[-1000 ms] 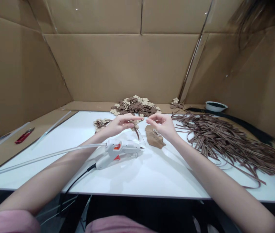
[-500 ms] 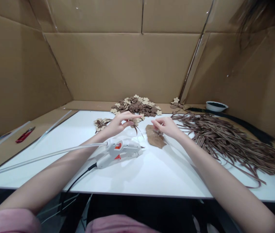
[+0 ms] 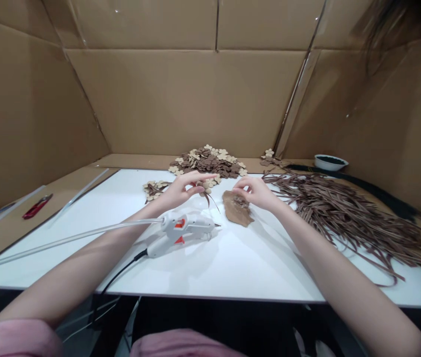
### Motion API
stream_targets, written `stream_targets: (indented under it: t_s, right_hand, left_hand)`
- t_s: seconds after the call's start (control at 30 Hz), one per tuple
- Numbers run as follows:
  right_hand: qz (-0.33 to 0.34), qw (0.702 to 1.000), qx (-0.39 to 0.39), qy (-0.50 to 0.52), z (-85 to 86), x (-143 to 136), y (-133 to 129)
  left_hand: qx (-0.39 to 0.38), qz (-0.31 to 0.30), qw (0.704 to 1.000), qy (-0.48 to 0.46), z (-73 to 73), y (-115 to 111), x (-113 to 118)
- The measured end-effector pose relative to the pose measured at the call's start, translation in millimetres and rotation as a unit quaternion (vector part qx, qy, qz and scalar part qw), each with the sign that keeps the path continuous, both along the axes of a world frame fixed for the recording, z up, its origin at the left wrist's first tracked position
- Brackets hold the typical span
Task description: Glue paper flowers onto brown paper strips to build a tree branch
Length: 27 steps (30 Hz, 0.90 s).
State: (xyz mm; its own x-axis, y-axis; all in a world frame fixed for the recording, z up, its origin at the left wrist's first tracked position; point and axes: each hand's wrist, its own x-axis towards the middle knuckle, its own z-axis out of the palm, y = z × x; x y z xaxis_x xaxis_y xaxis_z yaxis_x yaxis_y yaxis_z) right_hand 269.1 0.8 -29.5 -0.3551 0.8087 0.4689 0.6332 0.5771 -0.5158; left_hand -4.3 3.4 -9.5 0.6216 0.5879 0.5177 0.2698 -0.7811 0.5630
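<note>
Brown scrap point(image 3: 236, 212): right hand point(image 3: 257, 192), fingertips together at far edge | open gap | left hand point(image 3: 180, 192) pinching flower cluster point(image 3: 206, 187)

Both arms point(image 3: 95, 260) reach forward, the left hand point(image 3: 181, 190) with forefinger point(image 3: 202, 176) extended, the right hand point(image 3: 258, 192) with fingers point(image 3: 245, 180) curled.

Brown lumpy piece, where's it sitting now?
Head view: the brown lumpy piece is on the white board, just right of centre, by the right hand's fingertips and right of the glue gun's nozzle.
</note>
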Motion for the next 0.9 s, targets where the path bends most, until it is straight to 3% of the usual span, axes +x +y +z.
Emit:
stream_targets:
  t_s: [0.23, 0.47, 0.6, 0.7, 0.8, 0.9]
  right_hand:
    - [-0.010, 0.998, -0.024, 0.053, -1.3, -2, 0]
    - [-0.021, 0.988, -0.093, 0.120, 1.5, -12, -11]
    - [0.068, 0.967, -0.105, 0.222, 5.0, -23, -18]
    - [0.107, 0.968, -0.095, 0.206, 7.3, -33, -22]
    - [0.066, 0.981, -0.088, 0.157, 6.2, -39, -24]
    - [-0.001, 0.979, -0.085, 0.185, 3.6, -39, -23]
  left_hand:
    - [-0.031, -0.009, 0.999, -0.025, -1.2, 0, 2]
    - [-0.147, -0.038, 0.984, -0.090, -5.1, -2, 5]
    - [-0.198, -0.068, 0.969, -0.128, -4.2, -4, 8]
    - [-0.227, -0.067, 0.962, -0.134, -2.7, -6, 10]
    - [-0.238, -0.054, 0.960, -0.139, -0.9, -9, 12]
    - [-0.244, -0.041, 0.958, -0.146, 0.5, -10, 14]
